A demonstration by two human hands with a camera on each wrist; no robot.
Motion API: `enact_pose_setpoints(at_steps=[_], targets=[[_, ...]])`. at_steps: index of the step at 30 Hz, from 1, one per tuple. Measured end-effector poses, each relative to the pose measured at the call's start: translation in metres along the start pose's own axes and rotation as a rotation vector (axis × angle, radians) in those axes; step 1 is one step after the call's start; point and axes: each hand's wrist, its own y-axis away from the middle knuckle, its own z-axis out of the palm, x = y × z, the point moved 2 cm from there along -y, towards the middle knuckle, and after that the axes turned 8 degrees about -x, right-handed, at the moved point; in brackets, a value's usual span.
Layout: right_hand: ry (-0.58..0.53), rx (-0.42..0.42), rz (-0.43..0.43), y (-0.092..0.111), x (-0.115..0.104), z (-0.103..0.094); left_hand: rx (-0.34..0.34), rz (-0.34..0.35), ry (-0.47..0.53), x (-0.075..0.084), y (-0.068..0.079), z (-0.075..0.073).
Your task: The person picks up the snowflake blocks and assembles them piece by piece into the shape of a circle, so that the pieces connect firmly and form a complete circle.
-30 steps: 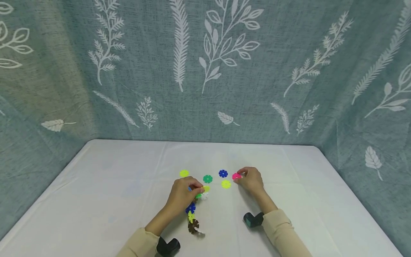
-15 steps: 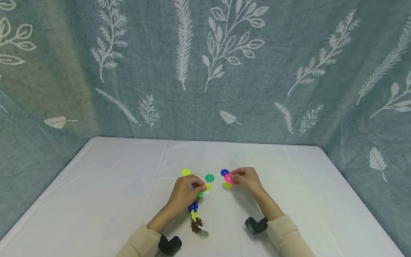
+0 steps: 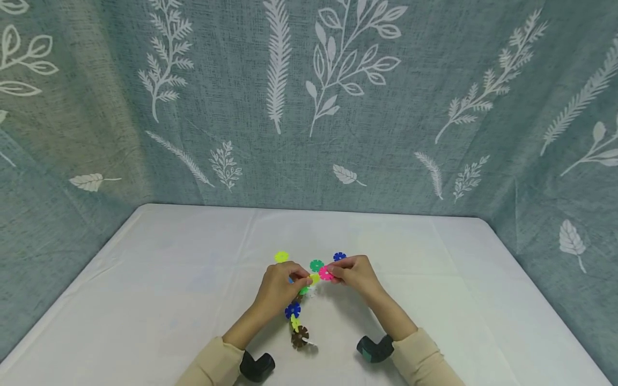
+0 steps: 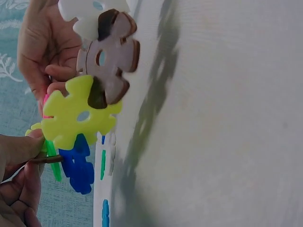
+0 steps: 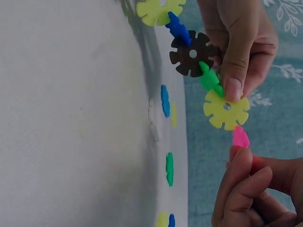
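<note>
My left hand (image 3: 280,287) pinches a yellow notched plastic disc (image 5: 214,113) between thumb and fingers. From it hangs a chain of interlocked discs: a green disc (image 5: 208,79), a brown disc (image 5: 182,57), a blue disc (image 4: 78,170), another yellow disc (image 4: 64,113), a second brown disc (image 4: 124,52) and a white disc (image 4: 87,23). My right hand (image 3: 357,274) holds a pink disc (image 5: 241,136) by its edge. The pink disc's rim meets the outer edge of the held yellow disc. Part of the chain is hidden behind my left hand in the head view.
Loose discs lie on the white table (image 3: 169,289) beyond my hands: a yellow one (image 3: 281,257), a green one (image 3: 316,266) and a dark blue one (image 3: 339,256). A loose white disc (image 5: 152,120) and a lighter blue disc (image 5: 164,101) lie near the chain. A patterned curtain (image 3: 232,102) surrounds the table.
My right hand has carried the pink disc leftward, past the blue and yellow loose discs, up to the yellow disc. My left hand keeps its grip almost in place.
</note>
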Motion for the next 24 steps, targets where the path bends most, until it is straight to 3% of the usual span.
enact_pose_setpoints(at_steps=[5,13,15,20,24], targets=[[0.017,0.005,-0.014,0.003,-0.003,0.002,0.028,0.032,-0.032,0.002,0.002,0.001],[-0.027,-0.023,-0.019,0.005,-0.003,0.011,0.108,0.122,-0.164,0.005,0.006,0.005],[-0.027,-0.047,-0.025,0.005,0.0,0.012,0.056,0.083,-0.133,0.005,0.007,0.004],[-0.011,-0.148,-0.029,0.003,0.006,0.011,-0.166,-0.057,0.011,0.003,0.002,-0.007],[-0.016,-0.212,-0.033,0.0,0.011,0.011,-0.175,-0.14,0.027,0.0,-0.003,-0.013]])
